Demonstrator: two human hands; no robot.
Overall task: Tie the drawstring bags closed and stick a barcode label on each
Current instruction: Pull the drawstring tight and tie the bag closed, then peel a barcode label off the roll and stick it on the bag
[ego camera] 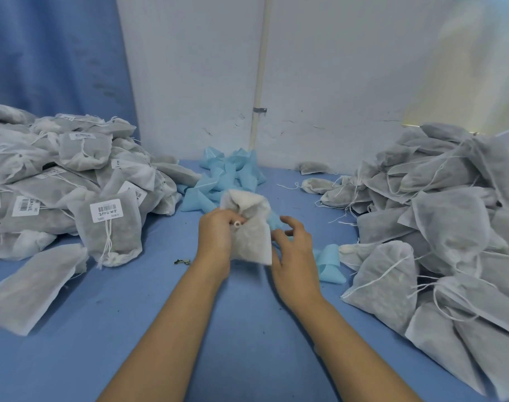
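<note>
Nearby: lbl'd pile (59, 181) L, untied pile (439, 227) R.

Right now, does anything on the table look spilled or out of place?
A small greenish scrap lies on the blue table just left of the left hand, possibly filling spilled from a bag. Crumpled blue strips are strewn behind the held bag. I see no torn bag.

On the desk (131, 329), labelled bags (59, 175) pile at left, unlabelled bags (439, 227) at right, paper scraps (230, 172) behind the held bag (249, 236).
</note>
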